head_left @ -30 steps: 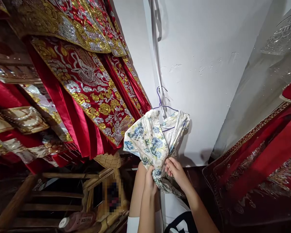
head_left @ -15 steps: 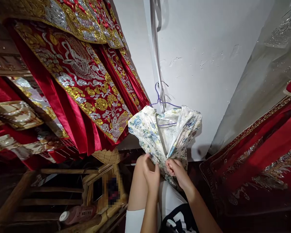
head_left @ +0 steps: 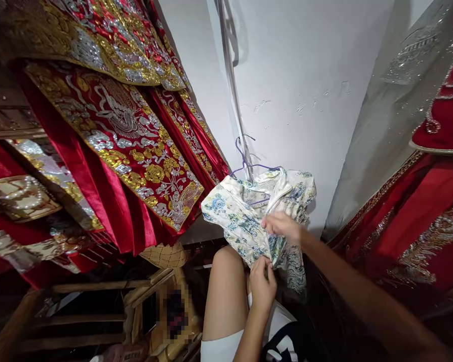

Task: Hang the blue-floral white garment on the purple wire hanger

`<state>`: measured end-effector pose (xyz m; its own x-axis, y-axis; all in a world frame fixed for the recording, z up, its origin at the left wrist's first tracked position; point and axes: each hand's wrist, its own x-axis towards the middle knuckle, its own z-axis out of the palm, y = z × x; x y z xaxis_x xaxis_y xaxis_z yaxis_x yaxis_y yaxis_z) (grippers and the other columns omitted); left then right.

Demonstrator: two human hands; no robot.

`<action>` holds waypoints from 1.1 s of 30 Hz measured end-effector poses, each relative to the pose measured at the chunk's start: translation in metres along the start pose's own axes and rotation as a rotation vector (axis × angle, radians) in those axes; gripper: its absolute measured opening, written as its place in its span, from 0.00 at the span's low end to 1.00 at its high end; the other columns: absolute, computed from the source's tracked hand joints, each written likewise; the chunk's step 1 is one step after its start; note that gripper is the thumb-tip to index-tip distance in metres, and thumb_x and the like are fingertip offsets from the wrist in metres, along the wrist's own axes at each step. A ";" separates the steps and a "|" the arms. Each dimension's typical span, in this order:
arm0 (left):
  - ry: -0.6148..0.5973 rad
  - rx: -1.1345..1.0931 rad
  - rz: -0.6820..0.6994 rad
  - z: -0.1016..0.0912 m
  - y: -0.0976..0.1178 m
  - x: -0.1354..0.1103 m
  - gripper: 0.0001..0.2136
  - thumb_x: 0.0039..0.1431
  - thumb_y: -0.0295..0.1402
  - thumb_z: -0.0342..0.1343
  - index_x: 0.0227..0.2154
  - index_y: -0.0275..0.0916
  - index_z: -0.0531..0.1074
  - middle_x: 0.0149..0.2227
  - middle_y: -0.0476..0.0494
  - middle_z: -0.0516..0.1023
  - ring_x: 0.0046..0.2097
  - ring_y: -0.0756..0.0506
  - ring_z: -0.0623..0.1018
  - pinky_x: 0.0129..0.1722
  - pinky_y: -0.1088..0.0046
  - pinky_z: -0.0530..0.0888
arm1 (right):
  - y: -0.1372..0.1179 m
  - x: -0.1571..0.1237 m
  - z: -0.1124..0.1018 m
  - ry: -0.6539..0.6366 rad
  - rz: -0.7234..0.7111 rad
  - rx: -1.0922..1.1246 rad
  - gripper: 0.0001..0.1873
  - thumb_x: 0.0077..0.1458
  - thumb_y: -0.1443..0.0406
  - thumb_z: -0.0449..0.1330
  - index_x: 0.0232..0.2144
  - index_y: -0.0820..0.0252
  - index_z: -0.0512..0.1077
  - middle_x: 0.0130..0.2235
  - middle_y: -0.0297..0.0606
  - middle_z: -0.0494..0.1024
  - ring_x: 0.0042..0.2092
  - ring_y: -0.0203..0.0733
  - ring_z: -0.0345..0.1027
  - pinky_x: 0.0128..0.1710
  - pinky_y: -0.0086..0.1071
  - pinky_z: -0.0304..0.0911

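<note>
A small cream garment with blue flowers [head_left: 245, 216] hangs on a purple wire hanger [head_left: 245, 161] against the white wall. My left hand [head_left: 262, 284] pinches the garment's lower front edge from below. Higher up, my right hand [head_left: 285, 226] grips the cloth near its front opening, fingers closed on the fabric. Both hands are close together at the garment's middle. My bare knee [head_left: 226, 281] shows just below the garment.
Red robes with gold and silver embroidery [head_left: 128, 136] hang at the left. More red embroidered cloth [head_left: 419, 226] hangs at the right under clear plastic. A wooden chair or rack [head_left: 98, 306] stands at the lower left. A metal pole [head_left: 232, 85] runs up the wall.
My right hand has moved up the garment's front while the left stays low on the edge. The garment has spread wider, and the view has shifted slightly.
</note>
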<state>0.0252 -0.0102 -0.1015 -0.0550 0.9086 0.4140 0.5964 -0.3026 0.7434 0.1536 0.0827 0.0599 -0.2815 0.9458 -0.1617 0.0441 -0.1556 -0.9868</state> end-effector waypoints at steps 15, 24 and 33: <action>0.024 -0.241 0.191 -0.102 0.066 0.111 0.15 0.66 0.33 0.54 0.54 0.41 0.73 0.37 0.42 0.80 0.40 0.42 0.78 0.45 0.67 0.72 | -0.062 0.008 0.019 -0.007 -0.479 -0.076 0.11 0.56 0.67 0.54 0.24 0.61 0.73 0.15 0.28 0.71 0.18 0.30 0.57 0.20 0.25 0.49; 0.060 0.188 0.570 -0.148 0.116 0.184 0.08 0.68 0.32 0.50 0.39 0.39 0.74 0.38 0.42 0.79 0.40 0.43 0.77 0.43 0.66 0.70 | -0.067 0.016 0.014 -0.012 -0.493 -0.198 0.13 0.57 0.65 0.55 0.22 0.59 0.73 0.16 0.27 0.69 0.19 0.32 0.58 0.23 0.27 0.51; 0.637 -0.827 -0.216 -0.204 0.030 0.226 0.08 0.68 0.24 0.50 0.31 0.37 0.67 0.27 0.54 0.70 0.31 0.53 0.71 0.38 0.77 0.70 | 0.053 0.012 0.052 -0.001 -0.269 -0.009 0.15 0.48 0.60 0.57 0.13 0.57 0.68 0.11 0.29 0.63 0.16 0.32 0.53 0.21 0.28 0.48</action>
<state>-0.1329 0.1272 0.1213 -0.6464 0.7205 0.2510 -0.1921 -0.4721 0.8604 0.1030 0.0712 0.0059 -0.2849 0.9527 0.1060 -0.0237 0.1035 -0.9943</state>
